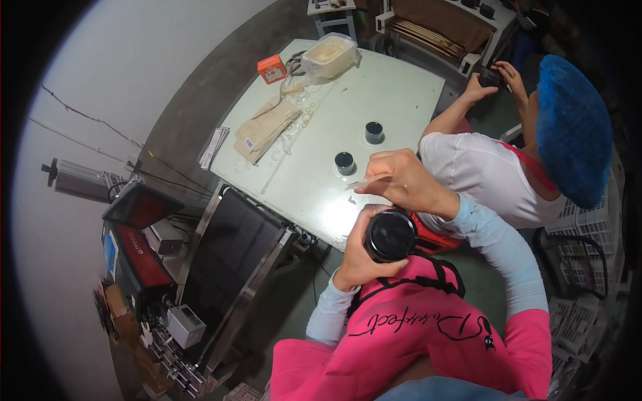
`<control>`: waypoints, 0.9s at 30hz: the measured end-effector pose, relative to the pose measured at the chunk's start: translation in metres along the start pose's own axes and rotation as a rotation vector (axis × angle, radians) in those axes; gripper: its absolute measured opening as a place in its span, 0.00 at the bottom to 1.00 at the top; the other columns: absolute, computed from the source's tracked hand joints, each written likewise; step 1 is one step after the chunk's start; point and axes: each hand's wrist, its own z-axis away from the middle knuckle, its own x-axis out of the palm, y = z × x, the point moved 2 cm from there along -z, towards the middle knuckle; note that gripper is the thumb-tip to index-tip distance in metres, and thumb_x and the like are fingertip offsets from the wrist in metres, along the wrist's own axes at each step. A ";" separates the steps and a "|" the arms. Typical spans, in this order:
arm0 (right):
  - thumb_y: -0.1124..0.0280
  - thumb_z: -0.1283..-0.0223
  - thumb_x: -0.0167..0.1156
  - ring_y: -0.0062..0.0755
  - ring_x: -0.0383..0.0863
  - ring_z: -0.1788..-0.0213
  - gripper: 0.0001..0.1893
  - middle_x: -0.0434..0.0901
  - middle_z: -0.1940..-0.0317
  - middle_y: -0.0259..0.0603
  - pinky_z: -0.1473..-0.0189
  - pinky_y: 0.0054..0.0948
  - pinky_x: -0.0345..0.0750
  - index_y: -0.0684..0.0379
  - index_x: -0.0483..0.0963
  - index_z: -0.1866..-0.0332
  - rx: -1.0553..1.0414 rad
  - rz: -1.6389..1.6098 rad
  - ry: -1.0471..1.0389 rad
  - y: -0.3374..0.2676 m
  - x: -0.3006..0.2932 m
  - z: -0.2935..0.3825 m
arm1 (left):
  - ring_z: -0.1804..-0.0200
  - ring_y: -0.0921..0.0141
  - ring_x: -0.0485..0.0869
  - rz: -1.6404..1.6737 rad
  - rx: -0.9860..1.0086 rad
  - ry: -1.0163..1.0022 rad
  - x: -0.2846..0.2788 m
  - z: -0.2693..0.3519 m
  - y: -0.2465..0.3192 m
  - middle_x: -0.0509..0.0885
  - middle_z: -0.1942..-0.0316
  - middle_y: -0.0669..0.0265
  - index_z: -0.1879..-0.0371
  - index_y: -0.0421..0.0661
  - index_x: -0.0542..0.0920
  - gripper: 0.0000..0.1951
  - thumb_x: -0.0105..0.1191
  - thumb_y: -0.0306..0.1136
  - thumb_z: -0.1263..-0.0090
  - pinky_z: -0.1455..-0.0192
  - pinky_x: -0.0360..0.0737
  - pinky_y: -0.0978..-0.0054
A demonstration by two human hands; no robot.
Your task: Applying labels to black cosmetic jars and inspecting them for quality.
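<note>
My left hand (363, 255) is wrapped around a jar with a black lid (391, 235), held lid up in front of my pink apron. Above and beyond it, my right hand (409, 183) pinches a thin, clear plastic piece (371, 181) between thumb and fingers. Two smaller jars with dark lids stand on the pale table, one (344, 163) just past my right hand and the other (373, 132) farther back. A red object (434, 240) sits beside the held jar, partly covered by my right forearm.
On the table lie brown paper sheets or bags (266, 128), rubber bands (308, 115), an orange box (272, 69) and a plastic-lined tub (328, 56). A conveyor (228, 250) with a machine is at left. A co-worker in a blue hair cap (574, 130) handles a dark jar at right, near white crates (584, 250).
</note>
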 end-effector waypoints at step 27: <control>0.68 0.63 0.68 0.25 0.74 0.78 0.15 0.77 0.80 0.39 0.73 0.25 0.69 0.65 0.76 0.69 0.606 -0.207 0.060 0.074 0.045 0.054 | 0.55 0.70 0.77 0.369 0.145 0.463 -0.093 0.005 0.015 0.77 0.56 0.61 0.50 0.34 0.67 0.32 0.64 0.23 0.58 0.49 0.72 0.75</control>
